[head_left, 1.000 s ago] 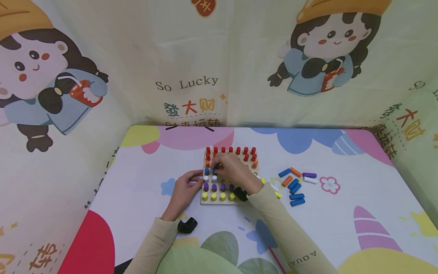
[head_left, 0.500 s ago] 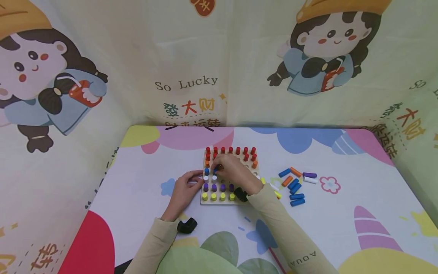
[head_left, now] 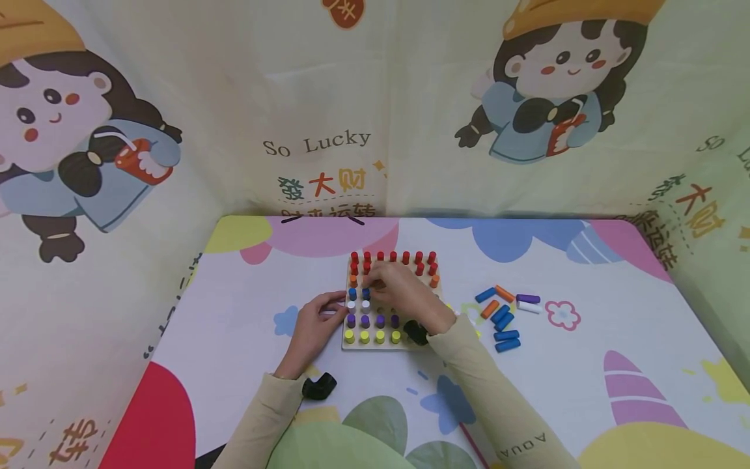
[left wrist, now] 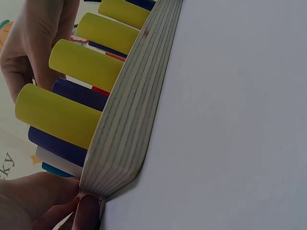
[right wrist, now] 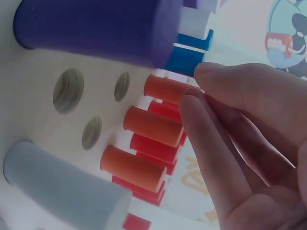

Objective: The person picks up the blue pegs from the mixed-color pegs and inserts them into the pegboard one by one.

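R hand (head_left: 404, 292) at blue peg (head_left: 366, 294), L hand (head_left: 316, 329) on pegboard (left wrist: 132, 105)

I've L thumb + fingers gripping pegboard's left edge. R fingertips are at the blue peg, upright, 2nd from left in its row; can't tell if pinching. Loose pegs (head_left: 501, 314) lie R of pegboard.

From where I stand: light soft, fairly dim, source can't be told. Worktop (head_left: 234, 365) reads brighter than the backdrop (head_left: 422, 163), which darkens along its foot at the far side. Shadows faint, soft-edged. Head view: even exposure, wide-angle stretch toward left and right edges, small pegs (head_left: 364, 337) short on fine detail. Left wrist view: dimmest of the three, worktop flat grey, thin dark shadow line under the board (left wrist: 132, 103), its layered edge fairly crisp. Right wrist view: hazy, low contrast, backdrop washed out pale, nearest purple peg (right wrist: 91, 28) soft.
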{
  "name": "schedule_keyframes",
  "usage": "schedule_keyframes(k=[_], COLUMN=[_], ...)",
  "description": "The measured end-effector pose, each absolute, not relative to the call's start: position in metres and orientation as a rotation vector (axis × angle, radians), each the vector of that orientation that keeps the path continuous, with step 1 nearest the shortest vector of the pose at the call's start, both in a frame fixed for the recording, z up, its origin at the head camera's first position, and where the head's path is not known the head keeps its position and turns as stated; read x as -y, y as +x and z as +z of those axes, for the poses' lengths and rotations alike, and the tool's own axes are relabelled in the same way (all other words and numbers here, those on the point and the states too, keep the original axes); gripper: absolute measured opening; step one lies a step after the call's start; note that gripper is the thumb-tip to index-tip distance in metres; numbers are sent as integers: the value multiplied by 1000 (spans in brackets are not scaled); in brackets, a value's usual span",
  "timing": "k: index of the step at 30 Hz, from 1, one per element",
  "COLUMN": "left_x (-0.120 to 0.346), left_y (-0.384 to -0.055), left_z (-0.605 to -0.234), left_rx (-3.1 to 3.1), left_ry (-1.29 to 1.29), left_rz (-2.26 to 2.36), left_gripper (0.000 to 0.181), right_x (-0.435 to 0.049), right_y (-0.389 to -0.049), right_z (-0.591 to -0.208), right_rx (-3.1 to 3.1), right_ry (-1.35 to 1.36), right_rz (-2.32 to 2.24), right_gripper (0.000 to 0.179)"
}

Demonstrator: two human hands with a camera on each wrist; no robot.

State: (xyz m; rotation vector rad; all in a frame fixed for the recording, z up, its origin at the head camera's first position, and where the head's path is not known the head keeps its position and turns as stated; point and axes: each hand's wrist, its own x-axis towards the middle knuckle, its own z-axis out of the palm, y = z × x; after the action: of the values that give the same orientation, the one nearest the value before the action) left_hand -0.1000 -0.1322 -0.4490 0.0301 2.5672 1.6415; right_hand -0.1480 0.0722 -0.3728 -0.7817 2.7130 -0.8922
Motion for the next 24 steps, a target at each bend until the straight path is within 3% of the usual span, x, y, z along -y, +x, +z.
schedule_keyframes(k=[24], left_x=[132], left_y=[-98], left_z=[-448], left_rx=[-2563], left_ry=[8], left_rz=[1636], left_gripper=[36], right_x=[-89], right_y=[-134], right_z=[-355], right_rx=[-2753], right_ry=[-765], right_rz=[-819], right_gripper=[18])
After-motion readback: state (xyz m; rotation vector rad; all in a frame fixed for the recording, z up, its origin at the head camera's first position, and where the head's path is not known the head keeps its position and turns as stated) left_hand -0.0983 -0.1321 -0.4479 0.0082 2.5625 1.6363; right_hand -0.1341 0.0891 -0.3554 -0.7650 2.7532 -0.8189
